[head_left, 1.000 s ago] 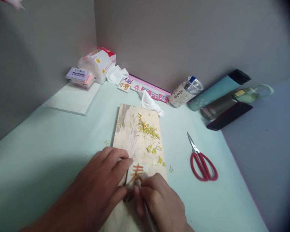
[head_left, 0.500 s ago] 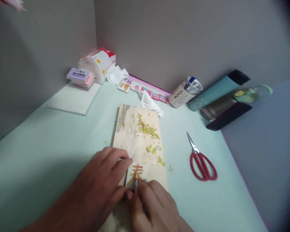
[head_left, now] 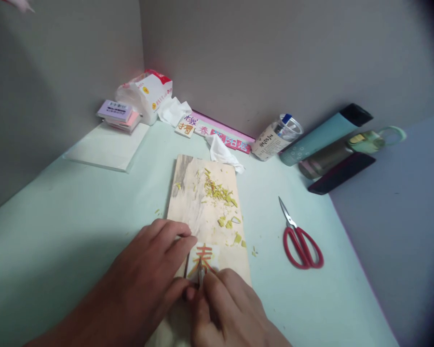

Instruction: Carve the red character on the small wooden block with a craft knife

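Note:
A small pale block with an orange-red Chinese character (head_left: pixel 204 254) lies on the near end of a wooden board (head_left: pixel 195 202). My left hand (head_left: pixel 150 270) rests flat beside the block and pins its left edge with the fingertips. My right hand (head_left: pixel 227 308) grips a thin carving knife (head_left: pixel 201 275), whose tip touches the bottom of the character. Yellow-green shavings (head_left: pixel 220 193) are scattered over the middle of the board.
Red scissors (head_left: pixel 301 241) lie right of the board. Along the back wall are a tissue pack (head_left: pixel 148 94), crumpled tissues (head_left: pixel 222 152), finished character blocks (head_left: pixel 186 126), a tipped jar (head_left: pixel 277 137), a teal flask (head_left: pixel 321 132), a green bottle (head_left: pixel 347 149) and a dark phone (head_left: pixel 342 173). A clear sheet (head_left: pixel 106 149) lies back left.
My right hand has slid slightly left and toward me, bringing the knife tip to the lower middle of the character. My left hand stays in place.

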Demonstrator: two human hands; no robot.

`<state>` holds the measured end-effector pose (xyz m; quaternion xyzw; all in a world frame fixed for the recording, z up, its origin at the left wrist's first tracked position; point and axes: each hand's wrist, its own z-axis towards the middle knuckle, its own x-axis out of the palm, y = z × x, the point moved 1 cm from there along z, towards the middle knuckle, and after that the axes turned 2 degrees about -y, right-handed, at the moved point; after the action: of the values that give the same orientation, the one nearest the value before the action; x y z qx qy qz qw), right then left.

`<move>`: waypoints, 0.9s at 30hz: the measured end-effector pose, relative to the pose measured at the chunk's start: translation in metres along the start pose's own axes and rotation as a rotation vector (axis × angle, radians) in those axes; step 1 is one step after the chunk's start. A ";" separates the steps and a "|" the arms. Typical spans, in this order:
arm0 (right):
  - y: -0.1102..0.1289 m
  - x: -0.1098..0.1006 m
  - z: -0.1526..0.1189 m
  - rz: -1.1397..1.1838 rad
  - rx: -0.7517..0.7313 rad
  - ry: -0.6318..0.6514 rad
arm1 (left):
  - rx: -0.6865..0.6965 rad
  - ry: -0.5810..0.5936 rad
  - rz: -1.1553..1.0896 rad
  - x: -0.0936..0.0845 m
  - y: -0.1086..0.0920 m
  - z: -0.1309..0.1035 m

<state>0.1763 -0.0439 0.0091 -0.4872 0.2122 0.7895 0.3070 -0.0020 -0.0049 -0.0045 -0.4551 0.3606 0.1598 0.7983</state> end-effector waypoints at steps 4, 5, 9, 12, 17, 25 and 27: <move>0.000 -0.002 0.000 0.053 0.054 0.011 | -0.008 0.016 -0.002 0.000 0.001 -0.001; 0.001 -0.002 0.001 0.060 0.068 0.007 | -0.008 0.023 -0.009 -0.001 0.000 -0.001; 0.005 -0.001 0.010 0.071 0.159 -0.084 | -0.014 0.049 -0.019 -0.001 0.000 -0.003; 0.002 0.000 0.015 0.090 0.218 -0.131 | -0.016 0.051 -0.013 -0.001 0.000 -0.002; -0.012 -0.002 0.014 0.288 0.320 -0.238 | -0.010 0.058 0.021 -0.002 -0.001 0.000; -0.018 -0.006 0.012 0.605 0.569 -0.191 | -0.016 0.053 0.053 -0.002 -0.002 0.000; -0.015 -0.005 0.011 0.517 0.492 -0.208 | -0.024 0.065 0.044 -0.002 -0.002 0.000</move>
<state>0.1818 -0.0272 0.0179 -0.2463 0.4792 0.8117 0.2254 -0.0017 -0.0058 -0.0020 -0.4617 0.3943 0.1667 0.7769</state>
